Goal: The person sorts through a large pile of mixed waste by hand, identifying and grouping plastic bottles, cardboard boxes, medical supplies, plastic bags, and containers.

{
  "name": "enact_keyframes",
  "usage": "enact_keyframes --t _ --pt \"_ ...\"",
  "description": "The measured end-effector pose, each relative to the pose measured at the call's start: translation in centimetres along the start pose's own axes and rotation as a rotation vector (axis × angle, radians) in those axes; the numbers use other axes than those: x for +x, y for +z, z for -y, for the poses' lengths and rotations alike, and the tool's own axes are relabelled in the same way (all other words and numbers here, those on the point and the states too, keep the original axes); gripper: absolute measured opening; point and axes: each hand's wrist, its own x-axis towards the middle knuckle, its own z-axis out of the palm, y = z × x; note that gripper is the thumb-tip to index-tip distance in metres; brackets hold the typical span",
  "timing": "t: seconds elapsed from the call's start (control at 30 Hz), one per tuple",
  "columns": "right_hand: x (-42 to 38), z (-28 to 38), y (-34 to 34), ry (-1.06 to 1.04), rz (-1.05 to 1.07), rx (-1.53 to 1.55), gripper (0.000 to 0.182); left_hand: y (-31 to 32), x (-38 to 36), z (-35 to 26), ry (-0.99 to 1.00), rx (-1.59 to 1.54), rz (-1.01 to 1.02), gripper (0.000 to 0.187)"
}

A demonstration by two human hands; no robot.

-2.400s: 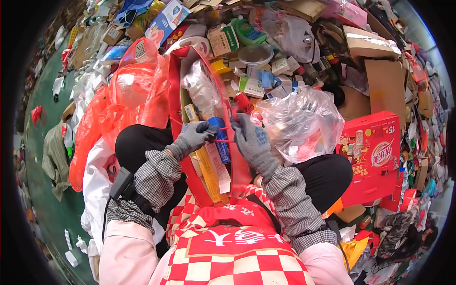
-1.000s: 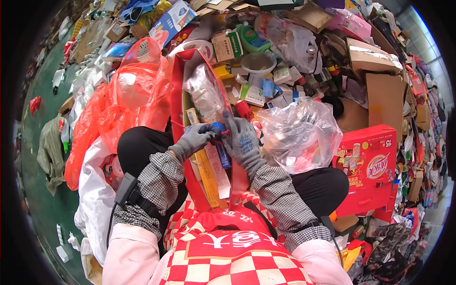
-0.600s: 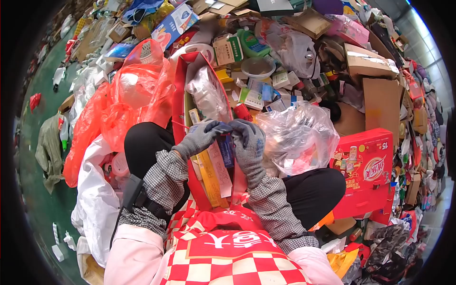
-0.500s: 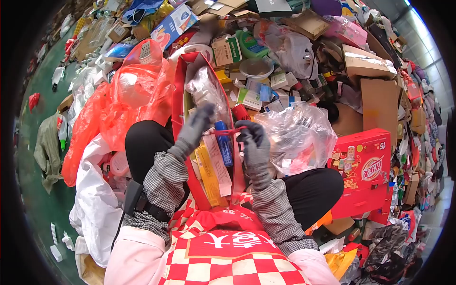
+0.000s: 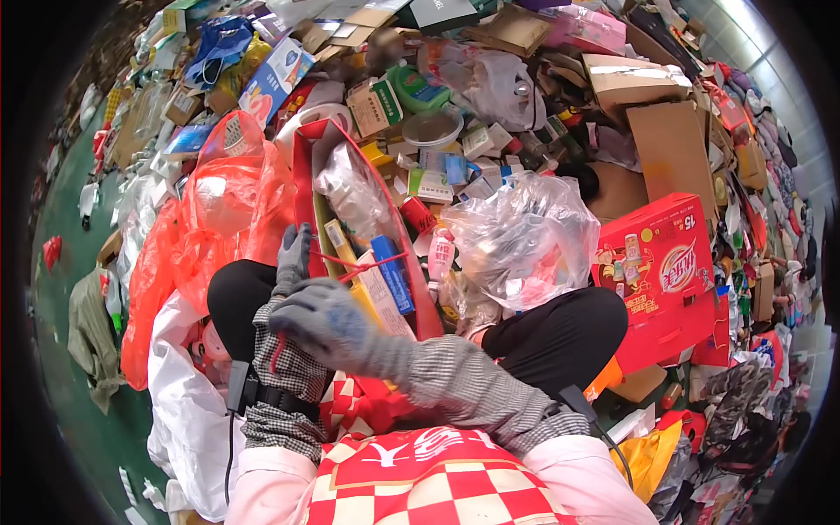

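Observation:
A long red box (image 5: 407,262) lies open between the knees. Inside it are a clear plastic bag (image 5: 353,188), a blue box (image 5: 391,274) and a yellow box (image 5: 363,302). A red cord (image 5: 350,265) crosses the box opening. At the box's left edge, my left hand (image 5: 294,254), in a grey glove, is closed on the cord. My gloved right hand (image 5: 328,324) reaches across the near part of the box, its fingers closed, with a piece of red cord hanging below them.
Left of the box lie red plastic bags (image 5: 232,201) and a white sack (image 5: 184,394). A clear bag of items (image 5: 525,236) and a red printed carton (image 5: 656,262) are on the right. Mixed packaging and a green detergent bottle (image 5: 418,89) lie beyond.
My right hand has crossed from the box's right side to the left. My left hand has moved left to the box's edge. The view has shifted slightly, and the cord now stretches leftward.

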Motion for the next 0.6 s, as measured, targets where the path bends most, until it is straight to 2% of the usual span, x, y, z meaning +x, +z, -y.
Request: enact_keyframes --t 0.03,0.1,0.13,0.17,0.2,0.23,0.27,0.3,0.33,0.43,0.5,0.57,0.6 --pt "-0.5 0.2 -2.0 0.053 -0.028 -0.104 0.041 0.0 -0.7 -0.3 -0.028 -0.146 0.062 0.063" --pt "-2.9 -0.6 -5.5 0.228 -0.112 -0.307 0.063 0.6 -4.0 -5.3 -0.210 -0.741 0.212 0.049" --pt "-5.0 -1.8 -6.3 0.425 -0.198 -0.484 0.079 0.8 -4.7 -5.8 -0.170 -0.790 0.327 0.057" --pt "-6.7 -2.2 -6.3 0.684 -0.252 -0.589 0.087 1.8 -5.1 -4.7 -0.005 -0.638 0.236 0.069" --pt "-10.2 -4.6 -4.6 0.804 -0.287 -0.540 0.091 3.1 -4.1 -1.5 0.003 -0.509 0.136 0.072" --pt "-12.2 -6.2 -3.4 0.894 -0.312 -0.347 0.089 4.0 -3.2 0.8 0.011 -0.375 0.042 0.076" --pt "-13.8 -7.3 -2.3 0.984 -0.337 -0.151 0.088 4.0 -5.8 -3.9 0.005 -0.189 -0.061 0.076" --pt "-14.5 -7.7 -1.9 1.060 -0.366 0.047 0.086 3.8 -5.9 -4.5 0.019 -0.260 -0.015 0.075" --pt "-12.0 -5.9 -3.8 1.194 -0.298 -0.027 0.083 3.9 -5.7 -5.1 0.035 -0.338 0.027 0.073" --pt "-11.4 -6.5 -5.1 1.112 -0.456 0.259 0.079 4.1 -4.3 -7.5 0.080 -0.404 0.095 0.067" --pt "-10.9 -6.1 -5.8 1.107 -0.382 0.074 0.082 3.7 -4.4 -9.6 0.086 -0.524 0.147 0.065" --pt "-10.2 -6.9 -5.2 1.083 -0.319 -0.101 0.084 4.4 -2.9 -7.7 0.138 -0.510 0.054 0.063" --pt "-9.4 -6.9 -4.7 1.242 -0.255 -0.100 0.088 6.1 -1.5 -4.9 0.201 -0.467 -0.031 0.063"
